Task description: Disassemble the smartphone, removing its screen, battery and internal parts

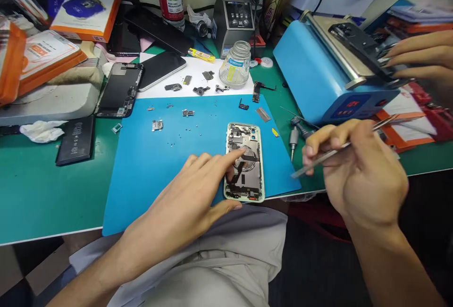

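An opened phone housing point(253, 175) with a pale green frame lies on the blue mat, its inner parts and dark flex cables exposed. My left hand point(198, 184) rests over its left side. The index finger stretches onto the inside, and the thumb lies along the bottom edge. My right hand point(364, 170) is raised to the right of the mat, with its fingers closed round a slim metal tool point(331, 155). That tool has a flat, blurred end toward the phone and a pointed end behind; its exact kind is unclear.
Small screws and metal parts point(157, 125) lie on the blue mat point(152, 170). Behind stand a glass jar point(235, 66) and a soldering station point(233, 19). Another person's hand point(424, 57) is at a phone on the blue heating machine point(307, 71). A battery point(75, 141) lies left, a screwdriver point(293, 139) right.
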A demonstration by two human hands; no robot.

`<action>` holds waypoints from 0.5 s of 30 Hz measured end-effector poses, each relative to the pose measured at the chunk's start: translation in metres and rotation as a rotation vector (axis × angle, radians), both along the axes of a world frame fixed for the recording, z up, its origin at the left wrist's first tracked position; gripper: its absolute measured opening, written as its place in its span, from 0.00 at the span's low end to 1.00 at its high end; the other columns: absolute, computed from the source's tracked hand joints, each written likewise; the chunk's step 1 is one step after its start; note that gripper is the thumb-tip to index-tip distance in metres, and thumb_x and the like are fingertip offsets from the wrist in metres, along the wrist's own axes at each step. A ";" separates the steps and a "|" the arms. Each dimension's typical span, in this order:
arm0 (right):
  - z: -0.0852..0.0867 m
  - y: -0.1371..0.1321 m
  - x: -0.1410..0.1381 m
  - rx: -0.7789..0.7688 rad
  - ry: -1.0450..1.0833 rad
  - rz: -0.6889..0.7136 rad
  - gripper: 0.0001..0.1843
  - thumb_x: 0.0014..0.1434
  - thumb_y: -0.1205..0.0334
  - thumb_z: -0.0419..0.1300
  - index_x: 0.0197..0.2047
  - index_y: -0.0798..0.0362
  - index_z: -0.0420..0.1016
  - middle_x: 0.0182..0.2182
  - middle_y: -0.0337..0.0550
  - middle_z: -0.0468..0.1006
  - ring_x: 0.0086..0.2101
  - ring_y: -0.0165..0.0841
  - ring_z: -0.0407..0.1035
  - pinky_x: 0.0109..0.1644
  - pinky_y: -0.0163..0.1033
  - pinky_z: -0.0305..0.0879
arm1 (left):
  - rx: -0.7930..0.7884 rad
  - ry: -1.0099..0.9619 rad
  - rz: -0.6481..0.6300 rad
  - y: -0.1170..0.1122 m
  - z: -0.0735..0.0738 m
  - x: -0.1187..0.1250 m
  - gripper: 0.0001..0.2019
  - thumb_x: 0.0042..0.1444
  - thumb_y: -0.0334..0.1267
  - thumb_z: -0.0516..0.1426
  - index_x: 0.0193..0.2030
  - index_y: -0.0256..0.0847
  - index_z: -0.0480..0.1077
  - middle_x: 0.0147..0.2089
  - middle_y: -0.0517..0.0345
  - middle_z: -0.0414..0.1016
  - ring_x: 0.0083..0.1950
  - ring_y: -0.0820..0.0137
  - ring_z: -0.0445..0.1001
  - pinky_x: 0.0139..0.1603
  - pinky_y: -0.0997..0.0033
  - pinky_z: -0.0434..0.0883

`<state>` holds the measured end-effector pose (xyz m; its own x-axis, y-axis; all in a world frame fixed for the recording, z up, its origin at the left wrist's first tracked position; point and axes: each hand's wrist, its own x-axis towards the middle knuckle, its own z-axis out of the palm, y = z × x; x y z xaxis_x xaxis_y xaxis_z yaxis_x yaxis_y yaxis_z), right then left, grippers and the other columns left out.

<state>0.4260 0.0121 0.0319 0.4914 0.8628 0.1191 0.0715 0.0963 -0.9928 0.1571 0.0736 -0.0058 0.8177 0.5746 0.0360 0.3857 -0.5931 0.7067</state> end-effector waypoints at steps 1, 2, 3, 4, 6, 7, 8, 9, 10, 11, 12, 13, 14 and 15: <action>0.004 -0.004 0.010 -0.021 -0.060 -0.033 0.23 0.73 0.45 0.63 0.29 0.47 0.69 0.27 0.40 0.77 0.28 0.34 0.72 0.28 0.38 0.69 | 0.023 0.007 -0.001 0.000 -0.001 0.001 0.35 0.73 0.41 0.66 0.80 0.55 0.54 0.57 0.58 0.78 0.54 0.57 0.72 0.52 0.57 0.68; 0.007 -0.007 0.021 -0.072 -0.133 -0.061 0.23 0.73 0.44 0.63 0.29 0.46 0.69 0.26 0.39 0.75 0.28 0.34 0.70 0.30 0.39 0.68 | 0.055 0.015 -0.005 0.000 -0.002 0.001 0.31 0.74 0.42 0.65 0.77 0.53 0.58 0.58 0.57 0.78 0.54 0.56 0.73 0.52 0.56 0.67; 0.009 -0.009 0.033 -0.146 -0.231 -0.076 0.21 0.73 0.43 0.63 0.31 0.46 0.71 0.23 0.37 0.71 0.25 0.34 0.66 0.28 0.40 0.63 | 0.087 0.023 -0.011 0.000 -0.003 0.002 0.27 0.73 0.42 0.65 0.74 0.51 0.62 0.58 0.56 0.78 0.54 0.56 0.73 0.52 0.55 0.67; 0.010 -0.011 0.044 -0.256 -0.368 -0.086 0.18 0.72 0.41 0.63 0.37 0.45 0.76 0.20 0.35 0.68 0.23 0.33 0.61 0.27 0.40 0.57 | 0.114 0.030 -0.015 -0.001 -0.003 0.003 0.24 0.73 0.42 0.65 0.70 0.49 0.64 0.58 0.56 0.78 0.53 0.55 0.73 0.52 0.55 0.67; 0.007 -0.014 0.061 -0.458 -0.698 -0.094 0.20 0.70 0.39 0.64 0.51 0.45 0.82 0.22 0.34 0.68 0.23 0.34 0.60 0.28 0.40 0.54 | 0.152 0.047 -0.007 -0.005 -0.002 0.006 0.20 0.72 0.41 0.66 0.65 0.48 0.67 0.56 0.56 0.78 0.52 0.55 0.74 0.50 0.55 0.68; 0.004 -0.015 0.066 -0.524 -0.843 -0.099 0.22 0.70 0.40 0.64 0.57 0.46 0.82 0.24 0.35 0.71 0.25 0.34 0.63 0.30 0.40 0.56 | 0.172 0.057 0.002 -0.008 -0.001 0.007 0.20 0.71 0.40 0.67 0.65 0.48 0.67 0.56 0.55 0.77 0.51 0.55 0.74 0.48 0.55 0.69; 0.000 -0.017 0.068 -0.552 -0.960 -0.106 0.24 0.71 0.42 0.63 0.62 0.46 0.80 0.27 0.37 0.74 0.27 0.36 0.67 0.33 0.41 0.59 | 0.196 0.066 0.020 -0.012 0.001 0.009 0.22 0.71 0.40 0.67 0.66 0.48 0.67 0.57 0.54 0.77 0.52 0.55 0.74 0.48 0.56 0.69; -0.004 -0.019 0.067 -0.551 -1.048 -0.116 0.26 0.71 0.45 0.62 0.66 0.47 0.77 0.32 0.39 0.78 0.29 0.37 0.71 0.35 0.42 0.61 | 0.229 0.076 0.048 -0.016 0.002 0.010 0.25 0.70 0.41 0.68 0.68 0.48 0.66 0.60 0.52 0.76 0.53 0.54 0.75 0.48 0.55 0.70; -0.009 -0.021 0.065 -0.528 -1.121 -0.133 0.27 0.73 0.47 0.61 0.69 0.48 0.74 0.36 0.42 0.81 0.31 0.38 0.73 0.36 0.43 0.63 | 0.268 0.084 0.090 -0.020 0.003 0.011 0.29 0.68 0.43 0.69 0.71 0.47 0.64 0.63 0.48 0.75 0.54 0.52 0.75 0.48 0.54 0.71; -0.014 -0.022 0.061 -0.498 -1.190 -0.159 0.28 0.74 0.49 0.60 0.72 0.49 0.71 0.41 0.45 0.83 0.33 0.39 0.75 0.36 0.43 0.64 | 0.306 0.091 0.142 -0.024 0.004 0.013 0.33 0.67 0.47 0.70 0.74 0.46 0.63 0.66 0.45 0.73 0.55 0.50 0.74 0.49 0.53 0.71; -0.017 -0.024 0.056 -0.472 -1.266 -0.194 0.30 0.74 0.49 0.60 0.74 0.50 0.68 0.45 0.48 0.84 0.35 0.41 0.77 0.36 0.44 0.64 | 0.343 0.099 0.197 -0.026 0.005 0.014 0.36 0.67 0.52 0.69 0.75 0.44 0.62 0.66 0.42 0.72 0.55 0.48 0.74 0.49 0.52 0.72; -0.020 -0.026 0.050 -0.446 -1.351 -0.237 0.31 0.75 0.50 0.59 0.75 0.51 0.67 0.49 0.52 0.84 0.38 0.44 0.78 0.36 0.45 0.64 | 0.375 0.112 0.249 -0.028 0.005 0.016 0.35 0.68 0.56 0.67 0.74 0.42 0.64 0.65 0.40 0.73 0.54 0.47 0.75 0.48 0.51 0.72; -0.022 -0.027 0.045 -0.417 -1.431 -0.284 0.29 0.76 0.50 0.59 0.75 0.52 0.69 0.52 0.56 0.83 0.43 0.48 0.79 0.37 0.46 0.65 | 0.401 0.130 0.294 -0.028 0.005 0.018 0.31 0.72 0.58 0.63 0.71 0.41 0.68 0.62 0.39 0.74 0.51 0.47 0.75 0.46 0.51 0.71; -0.023 -0.029 0.039 -0.377 -1.491 -0.330 0.26 0.77 0.51 0.58 0.72 0.53 0.73 0.54 0.59 0.83 0.47 0.51 0.79 0.39 0.47 0.67 | 0.418 0.151 0.325 -0.027 0.005 0.021 0.25 0.76 0.58 0.58 0.67 0.40 0.71 0.58 0.40 0.75 0.47 0.49 0.75 0.43 0.53 0.71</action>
<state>0.4652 -0.0167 0.0092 0.2977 0.8362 0.4605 0.9371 -0.3480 0.0260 0.1778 0.0468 -0.0009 0.6142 0.7603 0.2115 0.6747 -0.6449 0.3590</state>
